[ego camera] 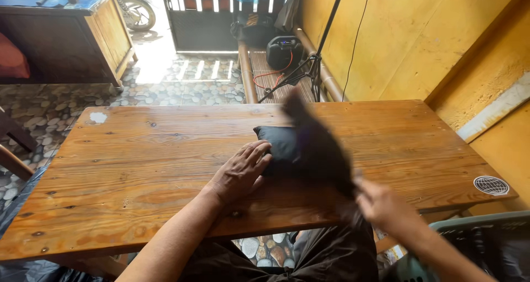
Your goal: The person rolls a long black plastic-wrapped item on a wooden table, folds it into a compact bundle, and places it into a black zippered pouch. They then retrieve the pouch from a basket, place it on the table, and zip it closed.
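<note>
Since the raised part of the black cloth (317,144) is motion-blurred, its edges and shape can't be made out. The long axis of that blurred strip runs diagonally, from upper left down to the right hand (381,204). Right hand is pinched on its lower end near the table's (138,166) front edge; fingers smeared too. The folded part lies mid-table, flat. Left hand (240,171) rests open, palm down, fingertips touching the fold's left edge. Green basket (469,227) at lower right is cut off by the frame.
</note>
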